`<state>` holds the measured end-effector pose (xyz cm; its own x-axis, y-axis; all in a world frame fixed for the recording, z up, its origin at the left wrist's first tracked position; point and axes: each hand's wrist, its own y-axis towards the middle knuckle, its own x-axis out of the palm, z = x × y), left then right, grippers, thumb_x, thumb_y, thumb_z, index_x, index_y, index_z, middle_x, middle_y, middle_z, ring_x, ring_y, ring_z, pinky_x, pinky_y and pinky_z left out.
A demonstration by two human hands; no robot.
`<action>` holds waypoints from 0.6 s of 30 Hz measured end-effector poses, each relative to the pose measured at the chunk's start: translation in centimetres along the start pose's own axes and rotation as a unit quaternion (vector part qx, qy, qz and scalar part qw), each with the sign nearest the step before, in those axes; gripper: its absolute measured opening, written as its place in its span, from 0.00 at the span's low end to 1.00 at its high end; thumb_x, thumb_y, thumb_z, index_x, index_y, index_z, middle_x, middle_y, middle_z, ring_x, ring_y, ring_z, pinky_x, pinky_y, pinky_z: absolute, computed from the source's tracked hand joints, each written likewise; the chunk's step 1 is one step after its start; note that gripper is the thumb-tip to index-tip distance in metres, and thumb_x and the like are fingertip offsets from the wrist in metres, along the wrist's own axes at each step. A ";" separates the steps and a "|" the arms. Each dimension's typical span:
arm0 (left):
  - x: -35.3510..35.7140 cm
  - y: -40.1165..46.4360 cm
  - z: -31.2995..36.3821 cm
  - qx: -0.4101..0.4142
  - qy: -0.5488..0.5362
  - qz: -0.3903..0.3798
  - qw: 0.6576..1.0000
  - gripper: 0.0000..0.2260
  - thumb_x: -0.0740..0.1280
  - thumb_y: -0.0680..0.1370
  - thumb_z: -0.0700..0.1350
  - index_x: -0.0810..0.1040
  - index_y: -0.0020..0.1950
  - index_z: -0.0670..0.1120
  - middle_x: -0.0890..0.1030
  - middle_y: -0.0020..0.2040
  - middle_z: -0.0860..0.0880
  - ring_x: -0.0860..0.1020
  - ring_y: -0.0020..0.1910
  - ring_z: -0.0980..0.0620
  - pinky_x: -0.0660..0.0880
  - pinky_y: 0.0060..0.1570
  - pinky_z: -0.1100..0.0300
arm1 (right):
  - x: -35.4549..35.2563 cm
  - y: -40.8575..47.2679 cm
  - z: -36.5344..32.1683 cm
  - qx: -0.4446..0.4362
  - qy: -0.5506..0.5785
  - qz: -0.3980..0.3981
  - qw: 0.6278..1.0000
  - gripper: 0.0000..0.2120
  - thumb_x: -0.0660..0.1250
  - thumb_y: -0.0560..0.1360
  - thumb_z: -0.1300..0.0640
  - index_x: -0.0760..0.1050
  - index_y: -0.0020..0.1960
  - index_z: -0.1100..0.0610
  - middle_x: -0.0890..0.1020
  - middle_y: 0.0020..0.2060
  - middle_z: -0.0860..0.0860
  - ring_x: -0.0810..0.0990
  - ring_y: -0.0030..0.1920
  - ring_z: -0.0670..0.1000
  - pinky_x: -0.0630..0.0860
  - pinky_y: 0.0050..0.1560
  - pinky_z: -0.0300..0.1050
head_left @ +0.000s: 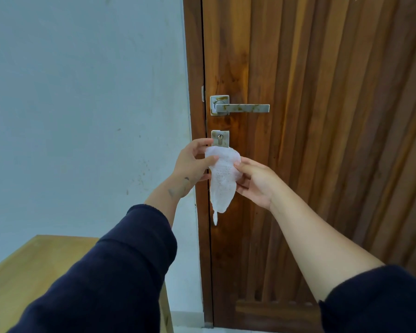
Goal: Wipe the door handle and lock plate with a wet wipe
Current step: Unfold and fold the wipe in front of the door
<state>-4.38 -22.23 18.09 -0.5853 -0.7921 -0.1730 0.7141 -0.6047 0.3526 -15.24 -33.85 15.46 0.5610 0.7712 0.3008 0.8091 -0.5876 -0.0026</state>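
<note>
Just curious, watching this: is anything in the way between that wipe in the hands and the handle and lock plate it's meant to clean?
Nothing visible. The wet wipe hangs between the left hand and right hand, just below the lock plate. The door handle above it is bare, with only open air between.

Both hands are up in front of a brown wooden door (322,116), pinching a white wet wipe (222,179) between them, left hand (192,164) at its 9 o'clock and right hand (255,181) at its 3 o'clock, so it hangs down in a crumpled point. Straight up at 12 o'clock from the wipe sits the lock plate (220,138), almost touching its top edge, and the door handle (240,108) above that looks pretty grimy with brownish spots. There's a light wooden table (34,267) down at 7 o'clock by the pale wall (82,92).
</note>
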 end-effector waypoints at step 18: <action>1.1 -1.0 -0.9 -0.268 -0.182 -0.043 0.945 0.15 0.66 0.79 0.46 0.72 0.65 0.48 0.79 0.59 0.44 0.80 0.54 0.46 0.78 0.53 0.53 | 0.7 -0.9 -0.8 0.023 0.022 -0.012 0.999 0.18 0.62 0.79 0.61 0.71 0.68 0.55 0.79 0.57 0.58 0.80 0.55 0.55 0.80 0.46 0.44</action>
<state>-5.35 -22.61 16.71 -0.6741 -0.7159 0.1819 0.6924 -0.6982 -0.1818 -15.71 -32.98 16.46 0.5338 0.7727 0.3435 0.8300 -0.5564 -0.0383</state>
